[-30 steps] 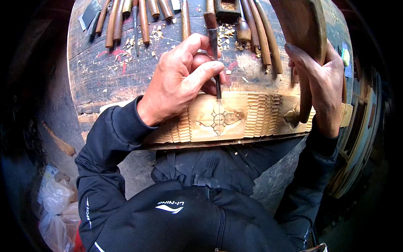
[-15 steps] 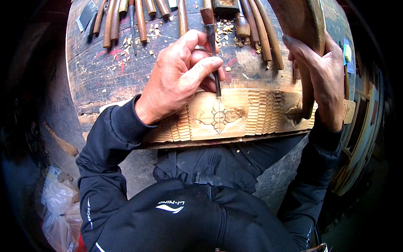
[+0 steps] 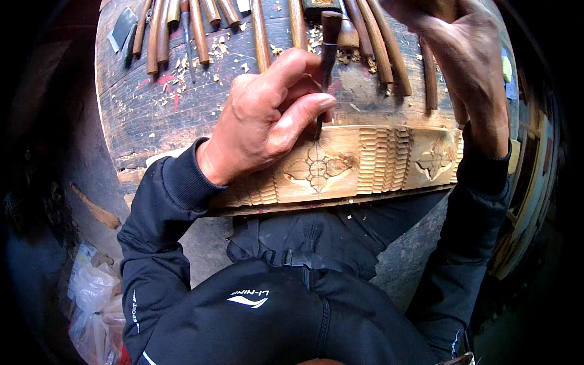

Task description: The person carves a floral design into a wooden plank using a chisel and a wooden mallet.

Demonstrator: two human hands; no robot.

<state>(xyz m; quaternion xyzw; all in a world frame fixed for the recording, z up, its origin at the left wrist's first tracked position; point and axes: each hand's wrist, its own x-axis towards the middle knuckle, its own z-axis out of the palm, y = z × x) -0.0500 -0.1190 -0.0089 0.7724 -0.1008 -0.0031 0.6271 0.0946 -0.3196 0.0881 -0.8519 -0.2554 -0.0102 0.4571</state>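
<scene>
The dark, scuffed wooden counter (image 3: 143, 115) spreads before me, and the long pale wooden board with carved ridges (image 3: 337, 185) lies along its near edge. I see no clamp on the board, so a hard jolt could slide it toward my lap and spoil a cut. Beyond it, the row of brown wooden-handled tools (image 3: 201, 36) could rattle and roll if the counter shook.

At the top edge of my view is the thick brown wooden club (image 3: 406, 8), mostly cut off. My right hand (image 3: 462, 52) looks wrapped round it, though blur hides the fingers. If it came down off-centre, I judge, it could glance onto my knuckles.

My left hand (image 3: 274, 112) pinches the slim dark metal chisel with a brown wooden top (image 3: 328, 52) between thumb and fingers. The chisel leans slightly, its top tipped to my right; struck at that slant, it could skid. Its tip is at the upper petal of the four-petalled carved flower (image 3: 317, 165), where too deep a bite along the grain could split the petal away.

Smallest, the pale curled wood chips (image 3: 179, 76) litter the counter; one under the board could make it rock.
</scene>
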